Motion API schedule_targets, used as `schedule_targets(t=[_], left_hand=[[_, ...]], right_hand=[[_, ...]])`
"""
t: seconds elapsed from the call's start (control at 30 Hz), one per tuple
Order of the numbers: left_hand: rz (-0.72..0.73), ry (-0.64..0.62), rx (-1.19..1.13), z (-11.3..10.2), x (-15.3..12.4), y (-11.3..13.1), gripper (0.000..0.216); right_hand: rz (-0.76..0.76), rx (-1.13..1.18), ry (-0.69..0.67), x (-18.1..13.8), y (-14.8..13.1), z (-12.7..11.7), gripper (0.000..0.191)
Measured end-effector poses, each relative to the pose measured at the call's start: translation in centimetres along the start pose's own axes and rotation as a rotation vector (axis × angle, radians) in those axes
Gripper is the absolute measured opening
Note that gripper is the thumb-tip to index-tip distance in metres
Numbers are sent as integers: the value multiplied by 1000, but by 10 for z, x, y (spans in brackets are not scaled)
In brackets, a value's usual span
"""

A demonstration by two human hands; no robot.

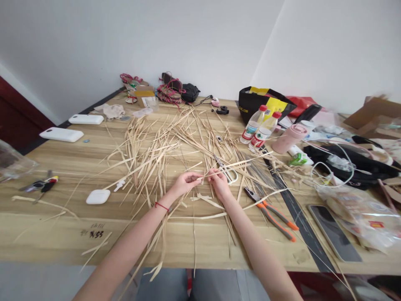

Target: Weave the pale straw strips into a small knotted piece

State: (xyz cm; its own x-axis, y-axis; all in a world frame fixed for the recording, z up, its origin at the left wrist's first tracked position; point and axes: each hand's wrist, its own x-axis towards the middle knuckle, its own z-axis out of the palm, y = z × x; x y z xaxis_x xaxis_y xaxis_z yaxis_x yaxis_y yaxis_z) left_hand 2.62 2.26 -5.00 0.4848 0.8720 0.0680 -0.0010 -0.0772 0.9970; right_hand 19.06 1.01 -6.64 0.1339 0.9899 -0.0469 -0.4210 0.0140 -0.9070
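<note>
My left hand (188, 182) and my right hand (218, 180) meet near the middle of the table, fingertips a short gap apart. Both pinch a thin, pale straw strip (205, 177) that runs between them. From the right hand a long end stretches off toward the bottles. A large loose heap of dry straw strips (153, 156) spreads behind and around the hands. White-handled scissors (231, 175) lie just beyond my right hand, partly covered by strips. To its right rest pliers (272, 213) with orange and grey handles, their jaws toward the heap.
Two red-capped water bottles (261, 133), a pink cup (290, 138) and a black-and-yellow bag (261, 102) stand at the back right. A phone (333, 232) lies at the right front. Left are a white earbud case (98, 197) and two white power banks (62, 134).
</note>
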Motion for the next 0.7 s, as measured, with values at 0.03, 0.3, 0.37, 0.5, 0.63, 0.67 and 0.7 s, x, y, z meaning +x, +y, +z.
schedule_targets(t=[0.03, 0.3, 0.37, 0.5, 0.63, 0.67, 0.7], left_hand=[[2, 7, 3, 0, 0, 0, 31], [102, -28, 82, -1, 0, 1, 19], [93, -30, 61, -1, 0, 2, 22], [42, -14, -8, 1, -1, 5, 39], [-30, 38, -14, 1, 0, 3, 30], [-45, 51, -16, 1, 1, 2, 28], [-53, 66, -19, 0, 1, 0, 28]], right_hand=[[7, -6, 7, 0, 0, 0, 25], [-9, -17, -28, -3, -2, 2, 27], [-8, -2, -19, -2, -1, 1, 27], [7, 12, 23, 1, 1, -1, 27], [-19, 28, 56, 3, 3, -2, 27], [-26, 30, 56, 3, 2, -2, 27], [-31, 24, 50, 3, 2, -1, 26]])
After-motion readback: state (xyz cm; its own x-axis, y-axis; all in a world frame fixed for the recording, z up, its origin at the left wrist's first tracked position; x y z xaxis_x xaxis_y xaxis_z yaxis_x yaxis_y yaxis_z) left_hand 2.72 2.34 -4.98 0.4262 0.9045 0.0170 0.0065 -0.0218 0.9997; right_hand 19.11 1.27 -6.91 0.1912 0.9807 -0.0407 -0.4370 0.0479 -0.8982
